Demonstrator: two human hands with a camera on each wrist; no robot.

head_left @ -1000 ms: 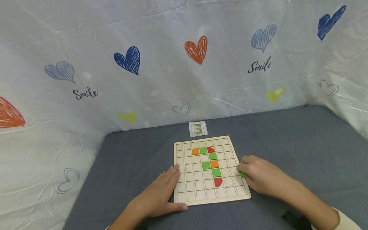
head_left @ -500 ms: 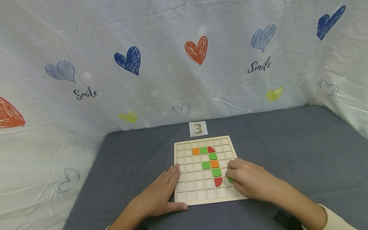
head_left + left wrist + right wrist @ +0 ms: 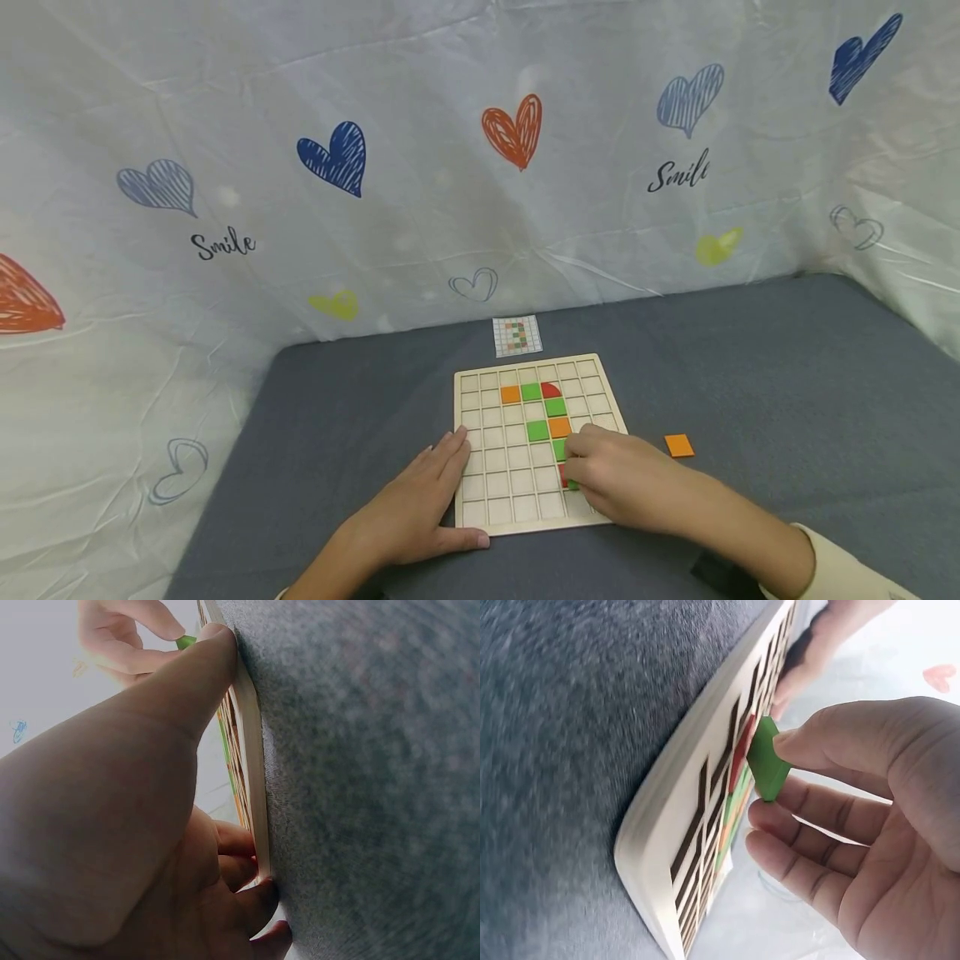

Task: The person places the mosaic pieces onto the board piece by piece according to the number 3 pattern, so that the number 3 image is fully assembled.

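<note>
A pale wooden grid board (image 3: 495, 485) lies on the grey cloth. Set in its cells are orange, green and red tiles, among them a red rounded tile (image 3: 551, 390) and an orange square tile (image 3: 559, 427). My left hand (image 3: 416, 508) rests along the board's left side, fingers extended, thumb by the near corner. Over the lower right of the board, my right hand (image 3: 630, 479) pinches a green square tile (image 3: 769, 759) between thumb and fingers. In the right wrist view that tile is tilted, beside the lower red tile (image 3: 740, 754), which the hand partly covers in the head view.
One loose orange square tile (image 3: 679, 446) lies on the cloth right of the board, close to my right forearm. Behind the board is a small printed card (image 3: 517, 337) with a coloured grid pattern. A white curtain (image 3: 420, 217) with hearts hangs at the back.
My right hand has moved left from the board's right edge with the green tile, to the lower red tile. The loose orange tile has come into sight. My left hand stays put.
</note>
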